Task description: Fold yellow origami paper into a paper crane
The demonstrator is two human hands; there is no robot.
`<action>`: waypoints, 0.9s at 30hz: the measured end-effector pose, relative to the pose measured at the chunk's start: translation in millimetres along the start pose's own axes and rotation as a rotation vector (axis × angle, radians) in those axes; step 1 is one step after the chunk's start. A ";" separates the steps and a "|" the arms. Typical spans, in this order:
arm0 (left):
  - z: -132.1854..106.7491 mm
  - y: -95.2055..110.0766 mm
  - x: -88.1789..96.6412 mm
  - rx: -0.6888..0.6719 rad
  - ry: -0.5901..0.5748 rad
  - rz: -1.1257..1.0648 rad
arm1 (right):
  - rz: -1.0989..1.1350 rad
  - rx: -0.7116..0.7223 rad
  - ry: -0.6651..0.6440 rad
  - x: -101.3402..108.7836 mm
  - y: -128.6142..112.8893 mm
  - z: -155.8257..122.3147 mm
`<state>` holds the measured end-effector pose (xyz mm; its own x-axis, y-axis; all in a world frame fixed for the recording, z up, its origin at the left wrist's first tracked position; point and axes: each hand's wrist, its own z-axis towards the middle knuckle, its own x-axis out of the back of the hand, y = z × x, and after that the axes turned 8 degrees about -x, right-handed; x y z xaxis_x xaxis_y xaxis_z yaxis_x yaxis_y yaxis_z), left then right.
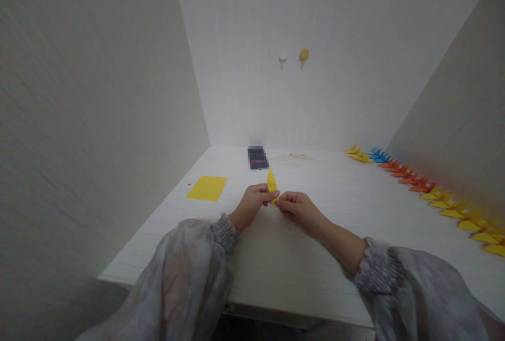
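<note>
A narrow piece of folded yellow paper point(271, 180) stands up between my two hands over the middle of the table. My left hand point(254, 200) grips it from the left, thumb across its lower part. At its bottom right edge, the fingertips of my right hand point(294, 205) pinch the paper. The lower end is partly covered by my fingers. To the left of my hands lies a flat square sheet of yellow paper point(207, 188), apart from them.
A dark, blurred-out flat object point(258, 158) lies near the back wall. Along the right side runs a row of folded paper pieces in yellow point(460, 208), orange point(406, 173) and blue point(379, 155). Two hooks, one white point(283, 55) and one yellow point(304, 55), are on the wall.
</note>
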<state>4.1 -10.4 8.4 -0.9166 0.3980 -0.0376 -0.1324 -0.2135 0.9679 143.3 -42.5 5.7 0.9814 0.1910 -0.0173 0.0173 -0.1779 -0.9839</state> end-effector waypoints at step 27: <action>0.8 -3.7 -0.3 0.021 0.022 -0.003 | -0.072 0.125 0.063 4.6 1.6 1.6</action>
<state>5.2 -9.0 5.0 -0.9243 0.3788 -0.0461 -0.1276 -0.1931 0.9728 147.5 -40.4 3.8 0.9886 0.1375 0.0616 0.0682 -0.0440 -0.9967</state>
